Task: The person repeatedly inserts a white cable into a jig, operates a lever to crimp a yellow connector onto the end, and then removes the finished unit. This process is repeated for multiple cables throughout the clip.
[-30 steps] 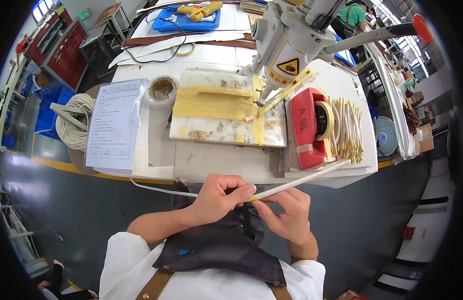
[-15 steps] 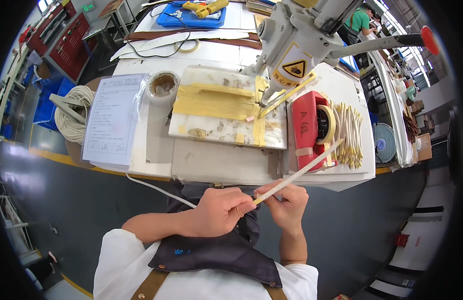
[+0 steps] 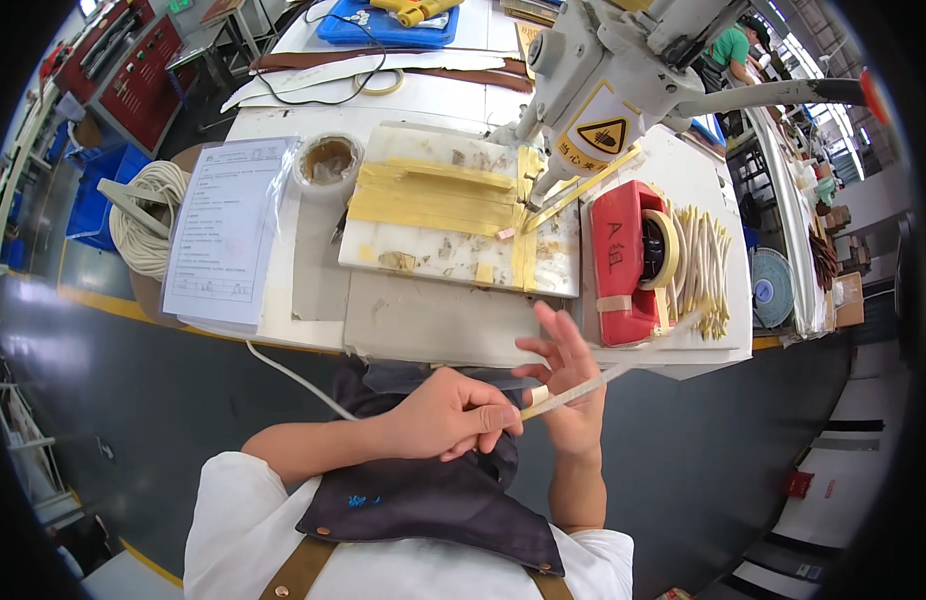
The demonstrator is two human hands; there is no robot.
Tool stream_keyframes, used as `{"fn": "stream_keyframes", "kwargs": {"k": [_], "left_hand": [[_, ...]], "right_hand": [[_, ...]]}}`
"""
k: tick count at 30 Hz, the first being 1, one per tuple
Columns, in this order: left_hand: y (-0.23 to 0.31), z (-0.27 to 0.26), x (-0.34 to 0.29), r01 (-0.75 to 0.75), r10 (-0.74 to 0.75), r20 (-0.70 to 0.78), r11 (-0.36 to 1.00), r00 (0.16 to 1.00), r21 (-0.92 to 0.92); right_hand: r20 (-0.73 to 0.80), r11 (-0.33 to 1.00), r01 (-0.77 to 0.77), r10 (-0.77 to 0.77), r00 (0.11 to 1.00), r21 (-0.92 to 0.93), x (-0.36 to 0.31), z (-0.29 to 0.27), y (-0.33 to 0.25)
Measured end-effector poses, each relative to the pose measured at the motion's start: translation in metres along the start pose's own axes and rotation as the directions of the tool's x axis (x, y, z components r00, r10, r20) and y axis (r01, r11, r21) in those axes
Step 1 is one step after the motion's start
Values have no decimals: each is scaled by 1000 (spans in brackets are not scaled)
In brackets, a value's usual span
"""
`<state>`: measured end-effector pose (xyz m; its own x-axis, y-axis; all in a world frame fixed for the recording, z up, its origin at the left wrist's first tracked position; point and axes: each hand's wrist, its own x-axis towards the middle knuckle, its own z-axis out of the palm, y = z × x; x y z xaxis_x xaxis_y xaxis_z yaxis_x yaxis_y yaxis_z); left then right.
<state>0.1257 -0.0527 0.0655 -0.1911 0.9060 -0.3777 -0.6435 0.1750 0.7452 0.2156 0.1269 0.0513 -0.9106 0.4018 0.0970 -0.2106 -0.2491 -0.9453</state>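
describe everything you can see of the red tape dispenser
The red tape dispenser has a plastic-looking body with dark handwriting and a tan strip on it. A pale yellow tape roll sits on its black hub. It stands on the worktop between the slab and white cords; neither left hand nor right hand touches it.

The cord point(image 3: 613, 373) is white with a yellow band point(image 3: 528, 413), the tape dispenser point(image 3: 625, 262) red, the apron point(image 3: 433, 512) dark.

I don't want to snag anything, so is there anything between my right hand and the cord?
Nothing visible blocks the way: the cord crosses in front of your open right hand in this view, though I can't tell whether they touch. One small pale piece, possibly tape, shows right beside the cord.
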Motion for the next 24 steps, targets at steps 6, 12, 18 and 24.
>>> {"fn": "stream_keyframes", "kwargs": {"k": [6,12,18,24], "left_hand": [[-21,-10,7,-302,885,295,-189,361,934],[-20,-15,1,-222,853,392,-332,345,917],[-24,-14,2,-295,803,215,-51,556,954],[-9,-25,-5,-14,14,0,999,1000,30]], "right_hand": [[215,952,-247,207,954,180,-17,-22,-5],[90,978,-177,187,978,-108,-22,-12,-6],[215,783,176,-56,975,-596,-5,-5,-17],[402,767,355,-139,905,-534,2,-17,-11]]}}
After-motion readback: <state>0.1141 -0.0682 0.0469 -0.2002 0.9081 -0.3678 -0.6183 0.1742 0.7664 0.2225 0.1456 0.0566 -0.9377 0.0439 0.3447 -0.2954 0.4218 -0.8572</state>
